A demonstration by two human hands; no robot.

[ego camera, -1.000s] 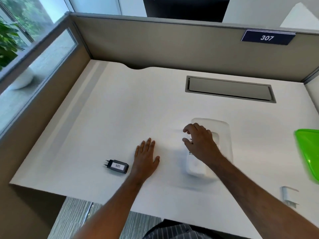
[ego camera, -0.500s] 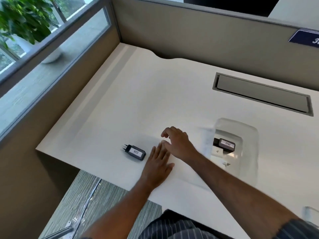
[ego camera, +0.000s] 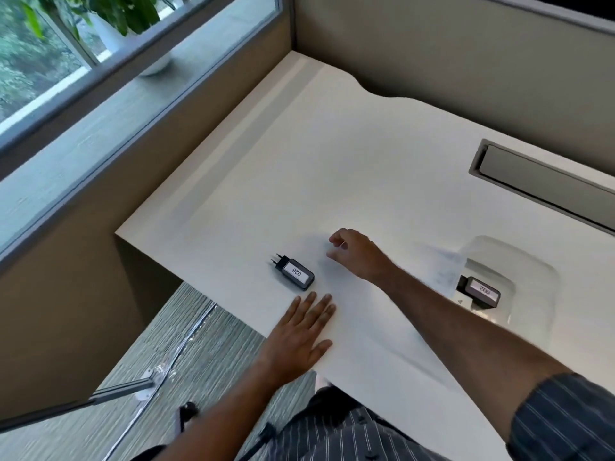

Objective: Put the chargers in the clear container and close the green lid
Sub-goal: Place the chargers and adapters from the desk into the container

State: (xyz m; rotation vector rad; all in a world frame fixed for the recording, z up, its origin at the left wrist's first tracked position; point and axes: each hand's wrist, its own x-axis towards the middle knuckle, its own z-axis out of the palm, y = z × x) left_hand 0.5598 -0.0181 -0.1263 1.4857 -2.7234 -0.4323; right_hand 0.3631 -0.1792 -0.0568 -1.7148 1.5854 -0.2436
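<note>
A dark charger (ego camera: 295, 273) labelled 026 lies flat on the white surface (ego camera: 349, 154), close to its near-left edge, prongs pointing up and left toward the window and its long axis running on a diagonal from there down to the right. The right hand (ego camera: 357, 257) hovers just to the right of it, reached across the body, fingers loosely curled and apart with nothing between them: an empty, half-spread grip not yet touching the charger. The left hand (ego camera: 301, 331) lies palm down on the surface just below the charger, fingers (ego camera: 311, 302) straight and together, their tips close to its lower end but apart from it. Both hands are near; the left fingertips look marginally closer, yet the right hand is the one raised and shaped for a pick, so it seems the likelier to take it. The charger lies to the left of that hand, its right end nearest; a short move left, with thumb and fingers closing across the narrow sides, should do. Well to the right sits the clear container (ego camera: 519, 261), open, with another charger (ego camera: 482, 290) labelled 002 already inside. The green lid is out of view, so closing is still to come.
</note>
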